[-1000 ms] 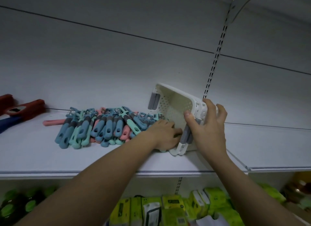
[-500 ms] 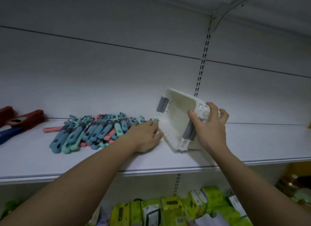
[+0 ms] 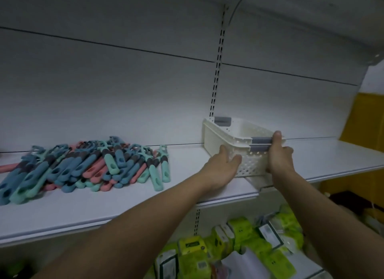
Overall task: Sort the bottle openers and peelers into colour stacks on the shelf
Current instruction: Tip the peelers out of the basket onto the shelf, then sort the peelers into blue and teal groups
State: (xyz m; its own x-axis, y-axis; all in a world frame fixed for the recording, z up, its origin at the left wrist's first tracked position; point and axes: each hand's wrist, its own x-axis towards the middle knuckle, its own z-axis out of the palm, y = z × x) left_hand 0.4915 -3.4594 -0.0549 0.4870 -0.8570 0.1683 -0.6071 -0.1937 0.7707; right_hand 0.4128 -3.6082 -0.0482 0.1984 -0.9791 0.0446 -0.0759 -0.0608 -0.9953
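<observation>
A: Now the white basket (image 3: 239, 145) stands upright on the shelf (image 3: 332, 158), mouth up. Half a second back we had it tipped on its side with the mouth toward the pile.

B: So the dump is done?

A: Looks like it. We see nothing inside it from this angle, and the mixed pile of openers and peelers (image 3: 83, 166) lies on the shelf to the left, well apart from the basket. Blue, mint and pink all jumbled, no colour stacks yet.

B: Hands?

A: Right hand (image 3: 278, 156) grips the near right corner at the grey handle (image 3: 260, 143), thumb up over the rim, fingers curled round the wall. Left hand (image 3: 223, 166) lies against the near left wall, fingers fairly straight, pressing rather than gripping. It has left the pile, where it was a moment ago.

B: Meaning?

A: We judge the emptying step over and the basket being parked aside. Sorting proper has not begun; next we need both hands free and back at the pile.

B: Risks?

A: Basket sits across the joint between two shelf boards, close to the front edge. Could rock.
</observation>
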